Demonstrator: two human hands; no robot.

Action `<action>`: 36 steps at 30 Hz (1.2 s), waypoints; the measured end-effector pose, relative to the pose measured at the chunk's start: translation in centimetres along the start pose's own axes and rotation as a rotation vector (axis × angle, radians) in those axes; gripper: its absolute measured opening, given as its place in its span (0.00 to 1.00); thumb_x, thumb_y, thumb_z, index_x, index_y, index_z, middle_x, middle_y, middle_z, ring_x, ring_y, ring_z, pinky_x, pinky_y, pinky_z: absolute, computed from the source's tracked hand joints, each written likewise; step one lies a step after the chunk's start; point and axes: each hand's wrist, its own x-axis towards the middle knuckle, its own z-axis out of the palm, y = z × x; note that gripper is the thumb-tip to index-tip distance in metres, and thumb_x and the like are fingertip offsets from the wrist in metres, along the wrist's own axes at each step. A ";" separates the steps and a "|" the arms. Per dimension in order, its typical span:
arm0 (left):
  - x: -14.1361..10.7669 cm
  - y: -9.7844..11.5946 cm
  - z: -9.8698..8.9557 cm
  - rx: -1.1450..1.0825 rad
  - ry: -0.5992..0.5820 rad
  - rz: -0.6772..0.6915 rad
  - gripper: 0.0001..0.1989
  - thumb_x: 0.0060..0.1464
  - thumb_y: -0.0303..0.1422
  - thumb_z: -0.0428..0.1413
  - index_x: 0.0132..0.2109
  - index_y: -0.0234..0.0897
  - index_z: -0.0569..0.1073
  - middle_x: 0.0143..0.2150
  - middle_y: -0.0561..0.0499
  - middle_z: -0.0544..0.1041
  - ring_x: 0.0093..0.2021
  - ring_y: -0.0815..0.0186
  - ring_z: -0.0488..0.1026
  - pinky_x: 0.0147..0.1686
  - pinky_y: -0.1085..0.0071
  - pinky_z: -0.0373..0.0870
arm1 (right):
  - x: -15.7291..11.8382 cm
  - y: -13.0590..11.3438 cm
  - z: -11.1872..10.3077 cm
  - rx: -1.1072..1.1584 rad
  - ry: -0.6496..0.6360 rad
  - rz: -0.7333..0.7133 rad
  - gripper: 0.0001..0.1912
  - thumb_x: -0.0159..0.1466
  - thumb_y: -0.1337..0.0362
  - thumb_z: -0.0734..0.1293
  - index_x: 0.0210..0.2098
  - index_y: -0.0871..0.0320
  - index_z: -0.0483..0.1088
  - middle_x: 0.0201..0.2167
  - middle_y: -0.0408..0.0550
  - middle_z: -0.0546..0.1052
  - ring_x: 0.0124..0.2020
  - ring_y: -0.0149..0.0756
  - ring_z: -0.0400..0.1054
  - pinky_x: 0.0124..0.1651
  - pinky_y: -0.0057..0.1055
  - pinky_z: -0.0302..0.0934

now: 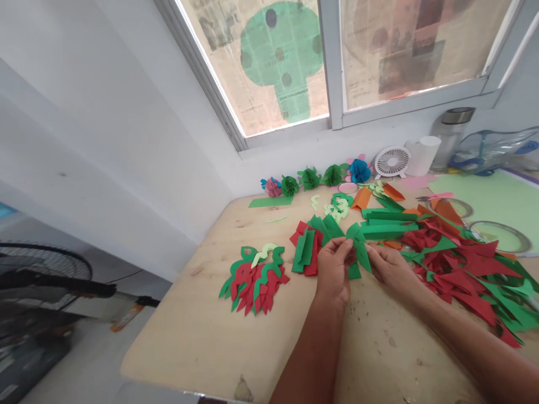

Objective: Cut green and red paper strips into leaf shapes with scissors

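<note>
Left of the red scraps (467,280), the left hand (334,268) and right hand (391,268) both pinch a green paper (361,256), seemingly mid-shaping, so the next move calls for steadiness.

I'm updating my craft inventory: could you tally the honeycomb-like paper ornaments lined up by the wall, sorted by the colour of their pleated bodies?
Pink ornament, with blue petals: 1
Green ornaments: 3
Blue ornament, with pink petals: 1
Total: 5
</note>
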 end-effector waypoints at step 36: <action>-0.1 -0.4 -0.1 -0.050 -0.026 -0.031 0.15 0.29 0.30 0.68 0.25 0.33 0.70 0.22 0.55 0.71 0.24 0.73 0.68 0.30 0.75 0.62 | 0.3 0.2 -0.4 -0.033 0.055 -0.102 0.25 0.58 0.45 0.61 0.15 0.56 0.57 0.14 0.41 0.59 0.21 0.32 0.57 0.22 0.26 0.51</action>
